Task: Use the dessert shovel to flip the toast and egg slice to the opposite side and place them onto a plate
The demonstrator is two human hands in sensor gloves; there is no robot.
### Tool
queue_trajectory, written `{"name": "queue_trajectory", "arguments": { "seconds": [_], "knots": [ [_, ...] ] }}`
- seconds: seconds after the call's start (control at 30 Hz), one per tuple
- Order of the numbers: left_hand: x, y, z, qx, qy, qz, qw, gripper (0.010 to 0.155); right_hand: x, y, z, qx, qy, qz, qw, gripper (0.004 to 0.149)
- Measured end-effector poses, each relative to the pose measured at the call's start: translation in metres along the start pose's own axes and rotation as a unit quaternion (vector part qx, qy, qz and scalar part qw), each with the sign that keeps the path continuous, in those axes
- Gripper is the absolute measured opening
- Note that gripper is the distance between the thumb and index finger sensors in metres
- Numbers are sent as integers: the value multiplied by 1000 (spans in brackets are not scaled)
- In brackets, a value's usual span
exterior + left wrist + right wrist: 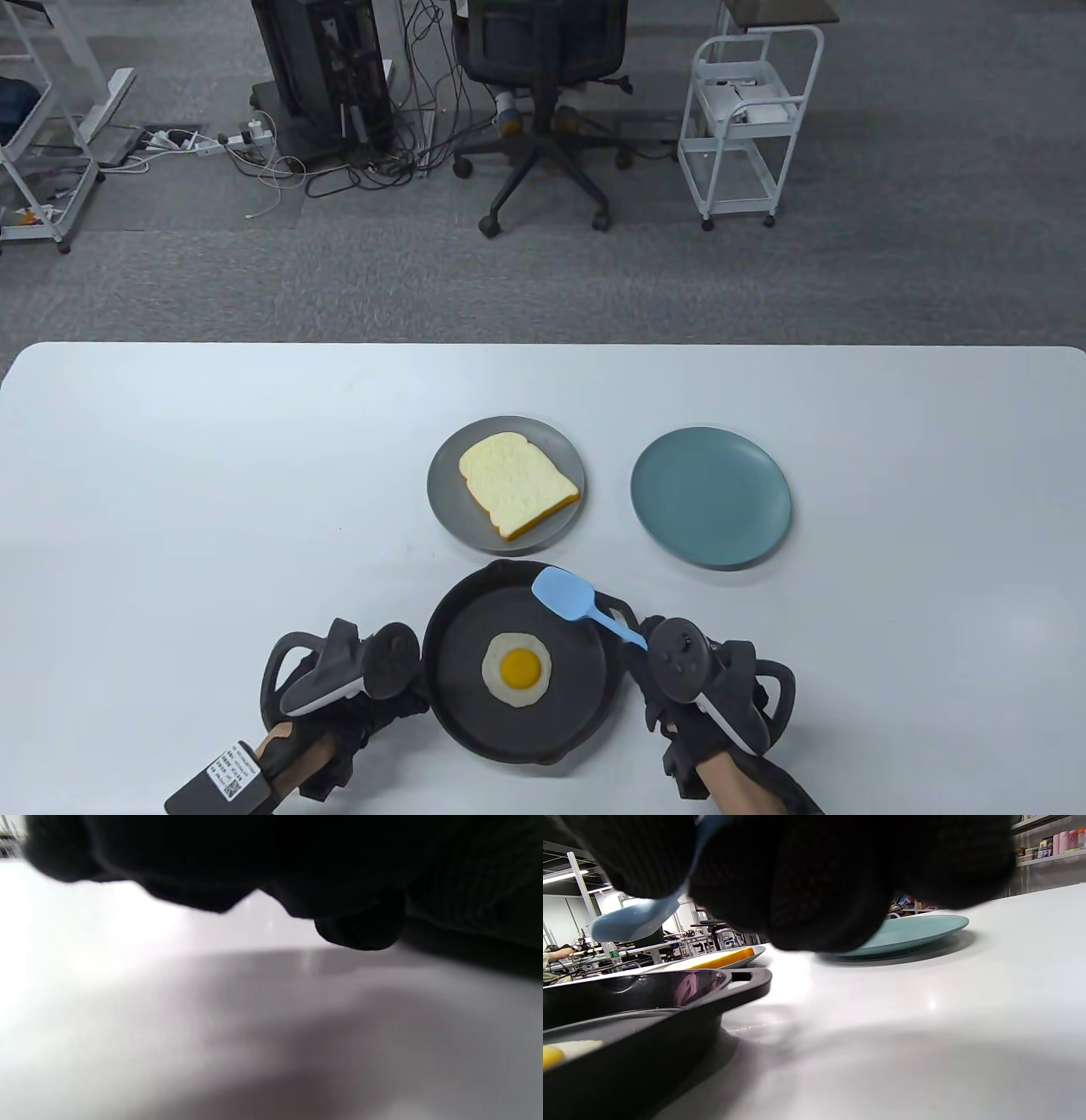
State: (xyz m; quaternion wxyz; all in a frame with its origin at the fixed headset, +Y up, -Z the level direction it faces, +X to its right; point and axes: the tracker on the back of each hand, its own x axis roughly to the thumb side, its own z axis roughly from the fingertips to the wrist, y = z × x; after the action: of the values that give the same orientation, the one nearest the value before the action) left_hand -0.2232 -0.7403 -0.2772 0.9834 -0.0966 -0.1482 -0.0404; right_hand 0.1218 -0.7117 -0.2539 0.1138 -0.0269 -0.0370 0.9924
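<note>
Two foods, one little shovel, and the egg slice waits in the pan
Right hand curls tight around the blue dessert shovel, held above the pan's far rim; left hand sits just left of the pan, and I cannot tell if it grips anything. Toast lies on the grey plate just past the pan, with the blue-green plate off to the pan's far right. Egg looks thin, floppy and slippery, so slide under its white edge. Toast looks light and squishy. A label with a square code sits on the left wrist; its words are too small to read
</note>
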Motion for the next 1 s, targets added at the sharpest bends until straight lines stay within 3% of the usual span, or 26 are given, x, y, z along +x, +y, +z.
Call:
{"name": "queue_trajectory", "arguments": {
  "seconds": [0.13,0.47,0.7,0.9,1.0],
  "knots": [
    [-9,13,10,56,30,-11,998,46,-2,-3,1,-2,-1,-8,1000,53],
    [-23,26,20,103,78,-48,990,46,15,-7,10,30,-48,36,998,50],
    [-14,32,26,110,78,-39,990,44,25,0,14,30,-71,76,994,50],
    [-13,33,27,110,81,-16,991,44,21,5,11,28,-84,27,996,50],
    [-10,30,28,106,83,-26,991,45,19,13,8,59,-71,-11,996,50]
  ]
}}
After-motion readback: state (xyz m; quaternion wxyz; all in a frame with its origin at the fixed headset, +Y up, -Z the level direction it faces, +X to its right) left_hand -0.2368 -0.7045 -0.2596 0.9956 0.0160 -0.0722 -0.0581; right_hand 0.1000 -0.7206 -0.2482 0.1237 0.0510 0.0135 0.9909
